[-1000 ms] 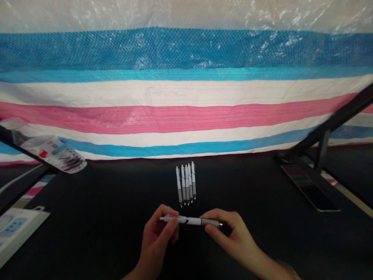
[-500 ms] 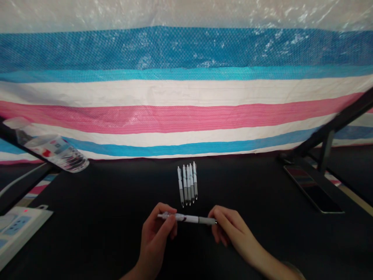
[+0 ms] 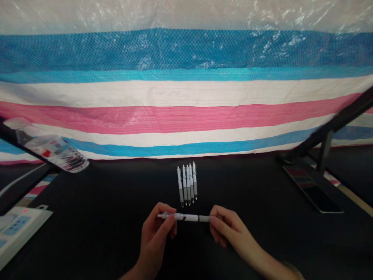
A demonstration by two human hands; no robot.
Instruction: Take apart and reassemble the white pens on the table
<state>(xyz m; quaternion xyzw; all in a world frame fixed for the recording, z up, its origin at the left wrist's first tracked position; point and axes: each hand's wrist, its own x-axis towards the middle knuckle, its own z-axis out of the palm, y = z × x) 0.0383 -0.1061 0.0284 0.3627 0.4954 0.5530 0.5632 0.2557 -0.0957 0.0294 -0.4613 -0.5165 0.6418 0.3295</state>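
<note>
A white ballpoint pen (image 3: 190, 218) with a grey grip lies nearly level between my hands, above the black table. My left hand (image 3: 157, 229) pinches its clear clip end, with the push button sticking out to the left. The fingers of my right hand (image 3: 229, 227) are closed around the grey grip end and cover the tip. Beyond them, several similar white and grey pens (image 3: 188, 186) lie side by side on the table, tips toward me.
To the left are a tilted clear water bottle (image 3: 58, 153) and a white power strip (image 3: 23, 229). A dark phone (image 3: 313, 188) lies at the right, beside a black metal bar (image 3: 335, 116). A striped plastic sheet (image 3: 186, 93) hangs behind the black table (image 3: 116, 202).
My right fingers have closed over the pen's tip, which showed before. The pen's right end has risen slightly. My left hand and the row of pens stay put.
</note>
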